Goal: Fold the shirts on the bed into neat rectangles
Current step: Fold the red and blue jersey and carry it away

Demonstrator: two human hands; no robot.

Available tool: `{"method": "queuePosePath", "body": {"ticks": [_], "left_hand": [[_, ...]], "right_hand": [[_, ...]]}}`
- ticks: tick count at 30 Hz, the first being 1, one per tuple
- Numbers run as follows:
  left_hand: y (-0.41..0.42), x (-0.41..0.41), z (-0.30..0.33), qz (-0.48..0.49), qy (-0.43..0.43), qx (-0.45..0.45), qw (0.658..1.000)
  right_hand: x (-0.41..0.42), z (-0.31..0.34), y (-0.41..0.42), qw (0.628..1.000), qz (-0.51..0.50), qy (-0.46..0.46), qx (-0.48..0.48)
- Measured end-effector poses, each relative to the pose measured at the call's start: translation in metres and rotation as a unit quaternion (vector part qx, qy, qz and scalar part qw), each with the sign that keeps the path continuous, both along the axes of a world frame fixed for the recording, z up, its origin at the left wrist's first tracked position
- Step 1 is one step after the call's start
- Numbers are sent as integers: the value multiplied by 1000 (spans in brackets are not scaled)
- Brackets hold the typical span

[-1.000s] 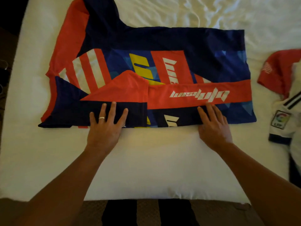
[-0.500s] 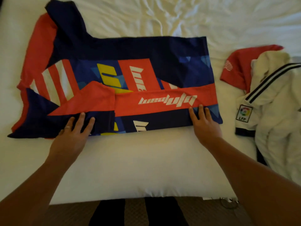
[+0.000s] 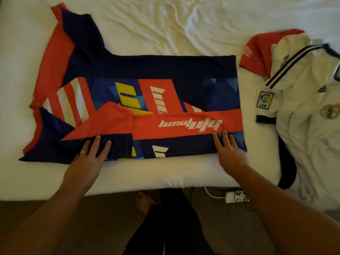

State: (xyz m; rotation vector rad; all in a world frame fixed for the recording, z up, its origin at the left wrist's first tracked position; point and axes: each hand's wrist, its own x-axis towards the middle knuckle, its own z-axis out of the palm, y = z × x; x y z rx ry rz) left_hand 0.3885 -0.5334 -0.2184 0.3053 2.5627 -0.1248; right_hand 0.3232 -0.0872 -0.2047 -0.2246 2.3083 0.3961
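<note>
A navy, red and blue jersey (image 3: 165, 70) lies spread sideways on the white bed (image 3: 184, 21), its near long edge folded over toward the middle. One sleeve sticks out at the far left. My left hand (image 3: 90, 157) rests flat on the folded near edge at the left, fingers straight, a ring on one finger. My right hand (image 3: 228, 151) presses flat on the same folded edge near the right end. A white jersey (image 3: 303, 126) with black stripes and a red shirt (image 3: 257, 52) under it lie rumpled at the right.
The bed's near edge (image 3: 156, 183) runs just below my hands. Beneath it on the carpet are my legs and bare foot (image 3: 145, 201), plus a white power strip (image 3: 235, 196) with its cable. Wrinkled sheet stretches beyond the jersey.
The view has swung right and down, bringing the white jersey and the floor into sight. Both hands stay flat on the folded edge, the right one nearer the jersey's hem.
</note>
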Motion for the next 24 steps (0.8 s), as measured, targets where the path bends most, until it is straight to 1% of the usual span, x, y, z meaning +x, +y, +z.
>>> {"method": "queuePosePath", "body": {"ticks": [2, 4, 5, 8, 9, 12, 14, 16, 18, 20, 22, 24], "left_hand": [[-1, -3, -1, -8, -24, -13, 1000], [-1, -10, 2, -17, -29, -18, 999], [-2, -15, 4, -20, -17, -9, 1000], [-1, -46, 14, -37, 36, 31, 998], [-1, -61, 17, -39, 47, 40, 997], [5, -111, 20, -33, 78, 53, 995], [16, -143, 18, -5, 95, 58, 994], [27, -178, 15, 57, 98, 61, 992], [33, -210, 8, 107, 97, 61, 988], [33, -240, 3, 121, 97, 54, 986], [33, -266, -1, 103, 110, 40, 988], [35, -288, -4, 52, 124, 7, 991]], "right_hand": [[-2, 0, -7, 1000, -7, -12, 20], [-12, 2, -13, 1000, -12, -14, 21], [-20, 3, -14, 1000, -9, -8, 11], [-55, 10, -19, 997, -27, 28, -73], [-70, 12, -20, 996, -38, 27, -80], [-121, 17, -27, 996, -53, 41, -56], [-151, 17, -30, 993, -74, 68, -61], [-182, 11, -32, 985, -97, 106, -92], [-212, 2, -31, 979, -94, 132, -121], [-243, -4, -28, 974, -93, 146, -145], [-270, -7, -22, 968, -98, 163, -166], [-291, -11, -12, 965, -98, 172, -170]]}}
